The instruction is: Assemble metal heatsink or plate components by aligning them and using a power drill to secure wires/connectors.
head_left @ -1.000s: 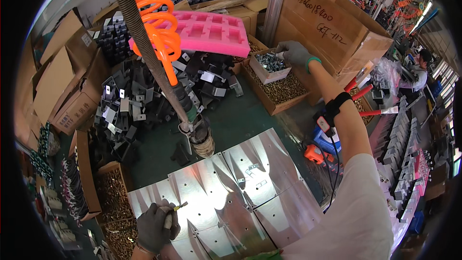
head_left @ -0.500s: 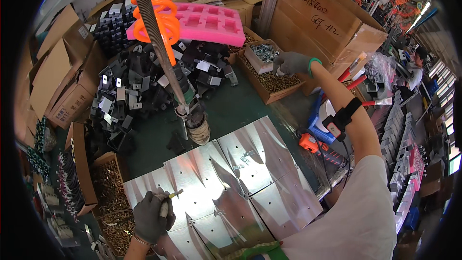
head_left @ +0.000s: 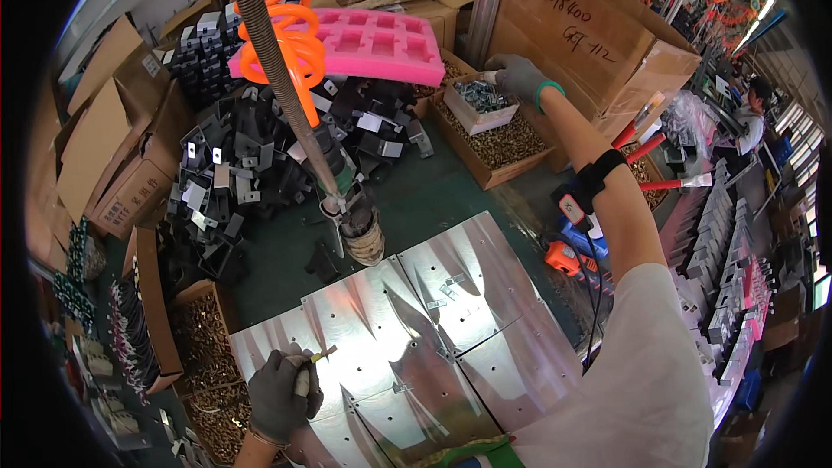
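My left hand (head_left: 282, 394), in a grey glove, is closed over the near left of the shiny metal plates (head_left: 364, 321). Between its thumb and fingers a thin, yellowish stick-like piece (head_left: 324, 354) pokes out to the right. My right hand (head_left: 520, 80), gloved in grey with a green cuff, is stretched to the far side, at the back right rim of a small white box (head_left: 472, 121). This box holds small silvery metal parts (head_left: 484, 95). Its fingers look bent, their tips partly hidden; whether they hold anything is unclear. Several small metal clips (head_left: 448, 291) lie on the plates.
A power tool with a wrapped nose (head_left: 362, 238) hangs beside an orange coiled hose (head_left: 290, 43). Black brackets (head_left: 225, 173) are heaped at the back left. Brass-coloured fasteners fill cardboard trays (head_left: 492, 180). An orange-and-black tool (head_left: 563, 258) lies right; a person (head_left: 752, 121) sits farther off.
My right hand has moved from the right side of the white box to its far rim. My left hand keeps its hold over the plates; the whole view has shifted slightly.
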### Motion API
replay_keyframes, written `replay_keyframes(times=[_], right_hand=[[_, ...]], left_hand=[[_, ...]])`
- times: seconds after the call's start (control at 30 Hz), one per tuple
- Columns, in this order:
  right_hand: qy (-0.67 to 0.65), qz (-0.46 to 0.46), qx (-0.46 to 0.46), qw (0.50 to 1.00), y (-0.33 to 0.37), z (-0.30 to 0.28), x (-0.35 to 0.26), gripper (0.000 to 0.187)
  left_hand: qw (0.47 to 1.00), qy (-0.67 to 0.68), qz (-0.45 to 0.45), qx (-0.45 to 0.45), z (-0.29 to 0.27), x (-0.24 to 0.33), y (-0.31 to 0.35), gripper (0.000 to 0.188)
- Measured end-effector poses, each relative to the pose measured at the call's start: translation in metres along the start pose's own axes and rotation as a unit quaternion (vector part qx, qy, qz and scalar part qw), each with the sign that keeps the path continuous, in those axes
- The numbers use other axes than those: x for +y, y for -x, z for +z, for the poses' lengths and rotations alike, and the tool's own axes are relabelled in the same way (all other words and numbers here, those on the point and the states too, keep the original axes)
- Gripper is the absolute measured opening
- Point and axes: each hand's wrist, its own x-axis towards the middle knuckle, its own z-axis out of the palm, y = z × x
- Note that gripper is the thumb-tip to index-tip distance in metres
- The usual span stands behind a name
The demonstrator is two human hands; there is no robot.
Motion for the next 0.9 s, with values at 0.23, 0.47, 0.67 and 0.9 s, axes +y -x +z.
replay_keyframes(times=[0.23,0.47,0.67,0.9], right_hand=[[0.317,-0.022,-0.083,0.944,0.046,0.024,-0.001,0.052],[0.232,-0.088,-0.066,0.966,0.060,0.076,0.034,0.040],[0.281,-0.051,-0.016,0.958,0.050,0.089,0.037,0.030],[0.151,-0.030,0.047,0.987,0.076,0.058,-0.002,0.034]], left_hand=[[1.000,0.027,-0.003,-0.001,-0.002,0.003,-0.004,0.016],[1.000,0.004,0.008,-0.027,-0.003,-0.005,0.002,0.021],[0.999,0.008,0.018,-0.027,-0.016,0.005,0.012,0.024],[0.999,-0.025,0.027,0.023,-0.050,0.014,0.037,0.023]])
